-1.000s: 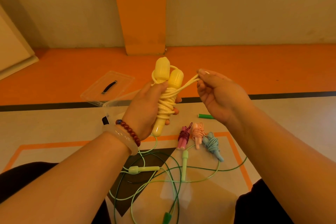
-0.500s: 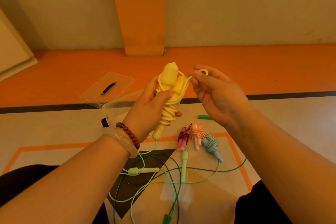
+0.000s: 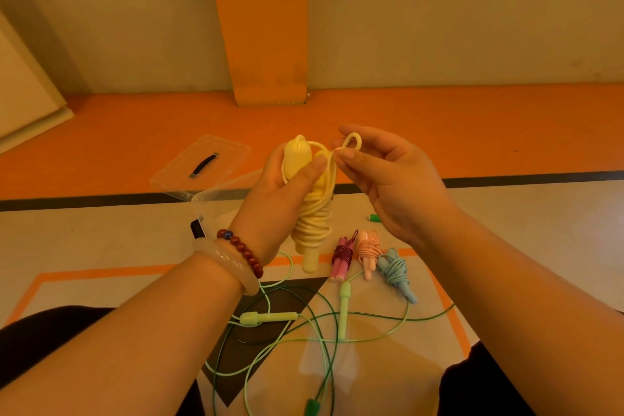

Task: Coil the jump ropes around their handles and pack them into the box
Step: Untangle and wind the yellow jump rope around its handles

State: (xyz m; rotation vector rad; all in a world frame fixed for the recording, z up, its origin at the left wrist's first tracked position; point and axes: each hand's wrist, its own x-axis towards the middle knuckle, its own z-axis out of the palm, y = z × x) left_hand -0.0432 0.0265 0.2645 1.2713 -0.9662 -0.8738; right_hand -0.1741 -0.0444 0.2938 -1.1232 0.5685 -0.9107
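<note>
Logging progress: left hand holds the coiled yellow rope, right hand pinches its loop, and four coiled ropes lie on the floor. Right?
Three, not four: the head view shows a magenta bundle, pink bundle and blue bundle on the floor. The yellow rope details hold.

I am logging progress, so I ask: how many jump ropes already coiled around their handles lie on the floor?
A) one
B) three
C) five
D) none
B: three bundles lie side by side: the magenta jump rope, the pink jump rope and the blue jump rope; the yellow jump rope is held up.
</note>
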